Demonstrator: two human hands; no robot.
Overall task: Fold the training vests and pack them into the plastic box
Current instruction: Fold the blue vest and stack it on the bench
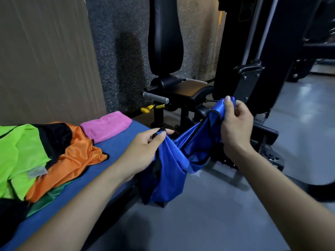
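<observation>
Holding the blue training vest [168,167] beyond the bench [116,142] edge, we pinch its black-trimmed straps: left hand [145,151] low, right hand [235,118] higher, fabric hanging between them

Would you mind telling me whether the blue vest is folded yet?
Not folded. The blue vest hangs loose and crumpled between the left hand and right hand, each pinching an upper edge.

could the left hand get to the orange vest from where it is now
Probably yes: the orange vest lies uncovered on the bench beside the left hand, nothing between them. But that hand grips the blue vest, so it must let go first.
</observation>
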